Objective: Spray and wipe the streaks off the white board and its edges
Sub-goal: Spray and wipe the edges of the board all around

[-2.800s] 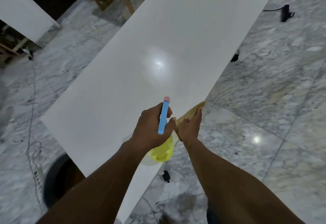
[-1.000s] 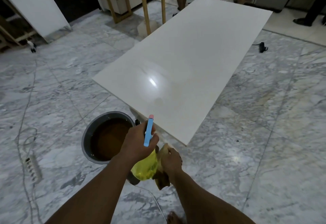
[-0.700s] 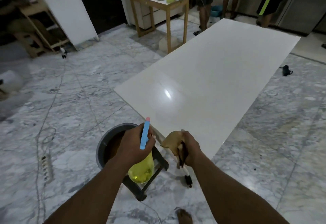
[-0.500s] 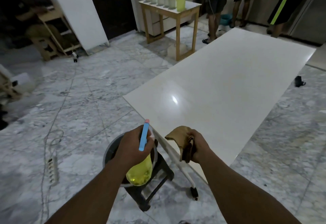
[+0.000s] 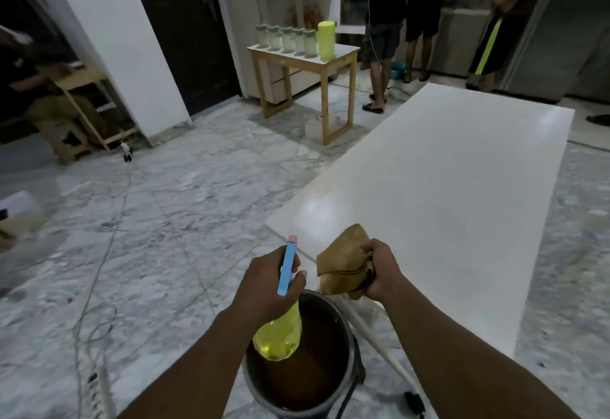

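Observation:
A long white board (image 5: pixel 442 194) lies flat, stretching away from me on the right. My left hand (image 5: pixel 264 283) grips a spray bottle (image 5: pixel 280 332) with a yellow body and a blue trigger head, held above a bucket. My right hand (image 5: pixel 379 273) clutches a crumpled tan cloth (image 5: pixel 343 263) just off the board's near left corner, not touching the board.
A grey bucket (image 5: pixel 346 395) of brown water sits on the marble floor below my hands. A wooden table (image 5: pixel 303 72) with jars stands at the back; people (image 5: pixel 386 22) stand beyond the board's far end. Cables and a power strip (image 5: pixel 102 385) trail on the left floor.
The view has drawn back and lifted from the board's surface to its near corner. Both hands came off the board edge and now hover over the bucket, the cloth raised.

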Motion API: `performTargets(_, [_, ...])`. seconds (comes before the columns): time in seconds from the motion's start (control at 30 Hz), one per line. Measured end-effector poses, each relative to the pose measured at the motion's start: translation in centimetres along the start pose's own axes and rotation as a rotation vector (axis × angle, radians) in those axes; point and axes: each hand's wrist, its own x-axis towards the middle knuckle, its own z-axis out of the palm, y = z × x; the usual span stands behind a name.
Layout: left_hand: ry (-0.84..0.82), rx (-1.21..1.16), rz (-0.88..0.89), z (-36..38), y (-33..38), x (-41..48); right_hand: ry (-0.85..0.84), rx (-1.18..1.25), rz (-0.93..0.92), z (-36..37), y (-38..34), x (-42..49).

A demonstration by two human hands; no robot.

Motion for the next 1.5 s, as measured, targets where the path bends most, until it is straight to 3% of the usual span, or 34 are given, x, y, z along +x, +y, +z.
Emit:
performTargets(0.3, [-0.098, 0.057, 0.053, -10.1, -10.4, 0.3, 0.062, 0.082, -0.083, 9.3, 7.2, -1.4])
performTargets(0.63, [-0.098, 0.026, 0.138, -13.6, -11.9, 2.0, 0.098, 0.068, -0.159, 12.0, 6.4, -2.0])
performTargets(0.83, [-0.097, 0.050, 0.079, -15.9, -15.4, 2.1, 0.092, -0.019, -0.115, 16.1, 8.0, 0.0])
performTargets(1.17, [-0.213, 0.003, 0.148, -21.7, -27.8, 13.0, 0.305, 0.074, -0.122, 25.8, 10.6, 8.8])
performTargets(1.5, [-0.273, 0.025, 0.162, -26.4, -37.1, 23.4, 0.312, 0.120, -0.090, 35.0, 10.9, 14.8])
